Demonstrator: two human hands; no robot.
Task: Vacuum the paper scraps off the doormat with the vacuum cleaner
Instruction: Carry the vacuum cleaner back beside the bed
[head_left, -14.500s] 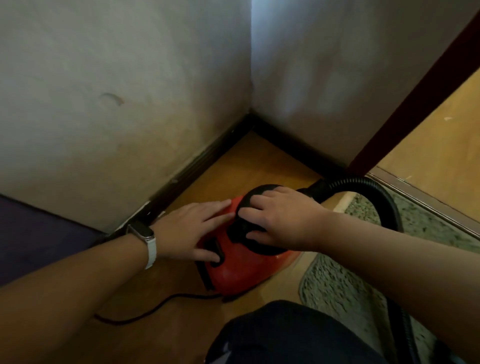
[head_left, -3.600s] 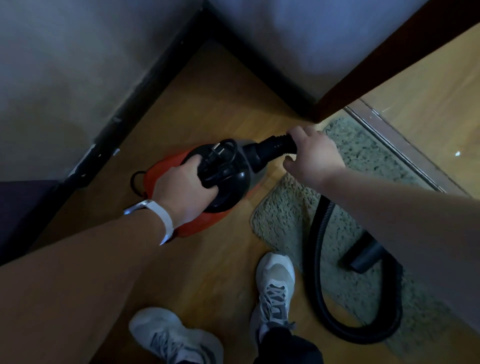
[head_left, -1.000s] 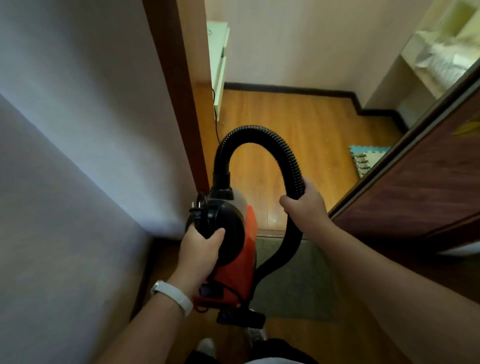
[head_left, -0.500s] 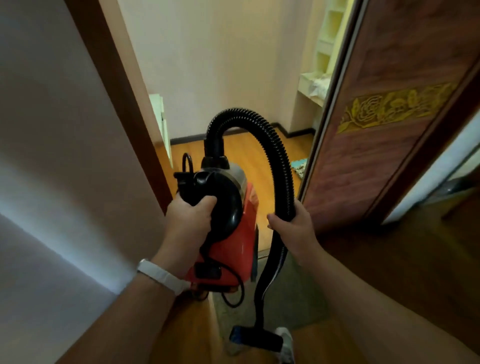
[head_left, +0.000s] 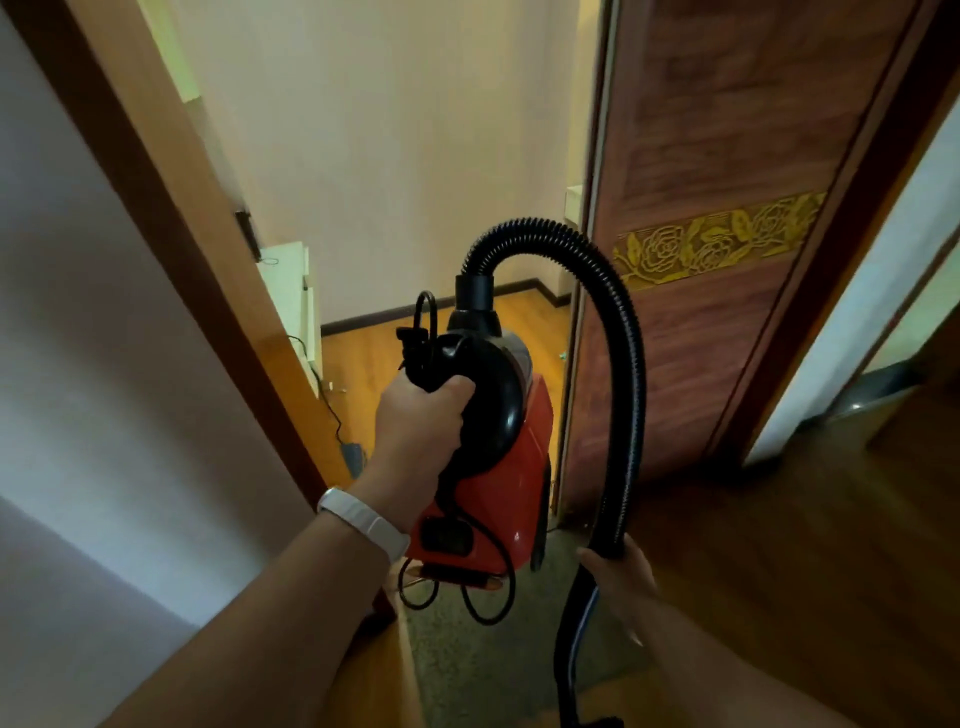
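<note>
Person stands w/ left hand (head_left: 421, 415) gripping the red vacuum cleaner (head_left: 498, 467) above the doormat (head_left: 478, 654), right hand (head_left: 621, 577) holding its hose (head_left: 623, 332); vacuuming apparently not begun (no scraps visible).

The right hand (head_left: 621, 578) has slid lower down the hose (head_left: 632, 364).
</note>
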